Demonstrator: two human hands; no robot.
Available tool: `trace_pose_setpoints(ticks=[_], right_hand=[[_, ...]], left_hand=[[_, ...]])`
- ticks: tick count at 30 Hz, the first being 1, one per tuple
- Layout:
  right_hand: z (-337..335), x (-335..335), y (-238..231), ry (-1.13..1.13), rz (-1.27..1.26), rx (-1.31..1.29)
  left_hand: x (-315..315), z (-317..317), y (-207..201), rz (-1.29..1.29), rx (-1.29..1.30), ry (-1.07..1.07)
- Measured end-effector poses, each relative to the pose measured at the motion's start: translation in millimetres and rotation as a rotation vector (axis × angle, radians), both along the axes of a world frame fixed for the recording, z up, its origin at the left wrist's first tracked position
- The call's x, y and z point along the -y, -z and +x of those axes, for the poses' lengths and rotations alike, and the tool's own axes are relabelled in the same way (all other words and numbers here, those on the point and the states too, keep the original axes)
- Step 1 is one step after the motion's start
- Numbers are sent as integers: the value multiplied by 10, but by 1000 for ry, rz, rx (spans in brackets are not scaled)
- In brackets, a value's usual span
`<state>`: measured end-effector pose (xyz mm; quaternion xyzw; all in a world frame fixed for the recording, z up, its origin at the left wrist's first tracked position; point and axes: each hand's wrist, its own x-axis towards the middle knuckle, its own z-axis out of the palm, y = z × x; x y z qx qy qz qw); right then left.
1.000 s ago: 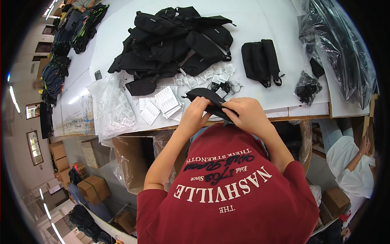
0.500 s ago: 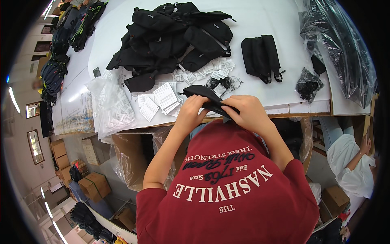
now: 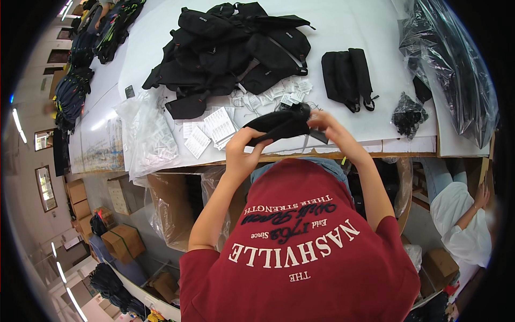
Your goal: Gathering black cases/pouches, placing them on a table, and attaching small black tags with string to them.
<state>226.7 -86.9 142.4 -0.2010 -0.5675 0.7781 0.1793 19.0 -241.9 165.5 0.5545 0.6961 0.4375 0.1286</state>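
Observation:
My left hand (image 3: pixel 242 152) and my right hand (image 3: pixel 331 130) both grip a small black fabric bag (image 3: pixel 280 124), holding it just above the near edge of the white table (image 3: pixel 348 21). My left hand pinches its lower left end, and my right hand holds the right end by a strap. Behind the bag, white paper tags (image 3: pixel 214 127) lie scattered. Farther back sits a pile of black bags (image 3: pixel 230 48). Two folded black bags (image 3: pixel 346 72) lie side by side to the right of the pile.
Clear plastic sleeves (image 3: pixel 147 137) hang over the table's left front edge. A small black bundle (image 3: pixel 407 114) and a large plastic bag of dark goods (image 3: pixel 456 70) sit at the right. Cardboard boxes (image 3: pixel 126 241) stand on the floor. A person in white (image 3: pixel 456 209) sits lower right.
Both hands have lifted the black bag a little and shifted it to the right, stretching it out lengthwise between them.

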Motion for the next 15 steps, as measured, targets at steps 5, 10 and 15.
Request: trace_pose_setpoints(ticks=[5, 10, 15], right_hand=[[-33, 205, 19, -269, 185, 356], [31, 91, 7, -163, -82, 95], [206, -241, 66, -5, -103, 74]], left_hand=[[96, -12, 58, -279, 312, -55], [207, -110, 346, -372, 471, -110], [219, -152, 336, -333, 577, -104]])
